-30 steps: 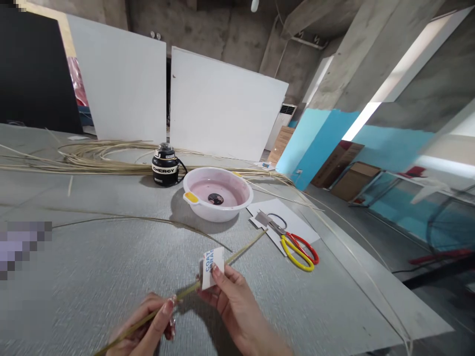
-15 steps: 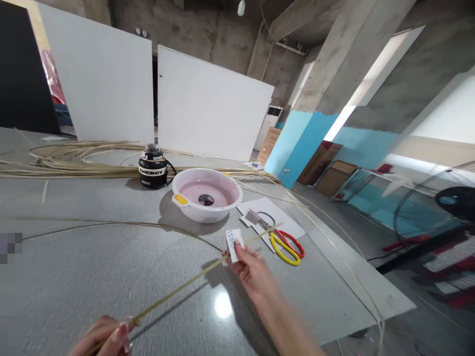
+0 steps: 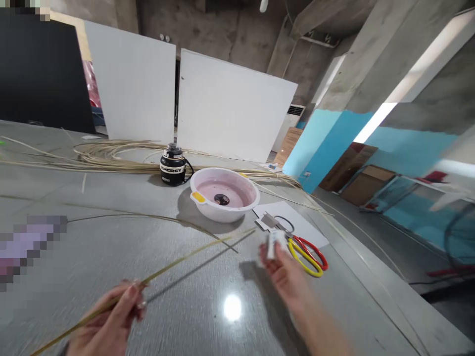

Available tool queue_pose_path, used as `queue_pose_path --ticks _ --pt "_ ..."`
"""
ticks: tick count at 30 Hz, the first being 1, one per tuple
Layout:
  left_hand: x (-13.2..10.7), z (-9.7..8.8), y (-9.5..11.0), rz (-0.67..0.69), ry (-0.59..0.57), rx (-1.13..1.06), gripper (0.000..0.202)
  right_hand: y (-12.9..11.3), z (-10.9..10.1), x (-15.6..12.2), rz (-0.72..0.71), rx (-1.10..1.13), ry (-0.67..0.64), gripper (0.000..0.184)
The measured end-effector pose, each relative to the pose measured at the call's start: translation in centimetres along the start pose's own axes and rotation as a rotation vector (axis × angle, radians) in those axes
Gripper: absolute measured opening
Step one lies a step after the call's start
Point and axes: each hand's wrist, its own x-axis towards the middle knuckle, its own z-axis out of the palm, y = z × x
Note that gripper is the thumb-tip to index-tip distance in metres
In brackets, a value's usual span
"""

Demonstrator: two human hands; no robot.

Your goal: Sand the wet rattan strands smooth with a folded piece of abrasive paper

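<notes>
My left hand (image 3: 115,316) is closed around a thin tan strip, like split bamboo or cane (image 3: 178,260), whose far end points up and to the right above the table. In my right hand (image 3: 291,277) is a small white block with blue lettering (image 3: 275,243), blurred by motion and pinched between thumb and fingers. The block is apart from the strip. Just beyond my right hand lie scissors (image 3: 306,254) with one red and one yellow handle, partly on a white sheet (image 3: 309,227). Another thin strip (image 3: 174,219) curves across the table behind the held one.
A white basin (image 3: 224,213) with pinkish liquid and a dark round thing inside stands mid-table. Left of it is a black bottle marked ENERGY (image 3: 172,168). Coiled strips (image 3: 104,153) lie along the back, before white panels (image 3: 233,104). The grey table's (image 3: 185,316) edge runs along the right.
My right hand with the white block has moved right, off the strip, toward the scissors. The strip's end now shows free. The view has turned left.
</notes>
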Motion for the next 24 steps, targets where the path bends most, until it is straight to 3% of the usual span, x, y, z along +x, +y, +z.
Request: queue_pose_path --ticks 2,4,6,10,17,24 --pt "-0.9 2.4 0.4 0.01 -0.051 -0.024 0.037 4.0 2.5 -3.2 0.153 -0.033 -0.202 0.032" --pt "-1.3 3.5 0.4 0.05 -0.081 0.022 0.036 6.9 4.6 -5.7 0.264 -0.075 -0.334 0.034" --pt "-1.2 3.4 0.0 0.074 -0.084 0.074 0.035 8.2 6.1 -7.0 0.329 -0.104 -0.425 0.034" --pt "-1.0 1.9 -1.3 0.051 -0.091 0.127 0.032 8.4 7.7 -7.7 0.381 -0.134 -0.521 0.036" --pt "-2.3 2.7 -2.0 0.147 -0.255 0.216 0.028 9.2 9.5 -8.3 0.397 -0.129 -0.486 0.036" --pt "-3.2 2.7 -1.2 0.157 -0.229 0.181 0.031 7.7 8.9 -5.1 0.31 -0.119 -0.312 0.04"
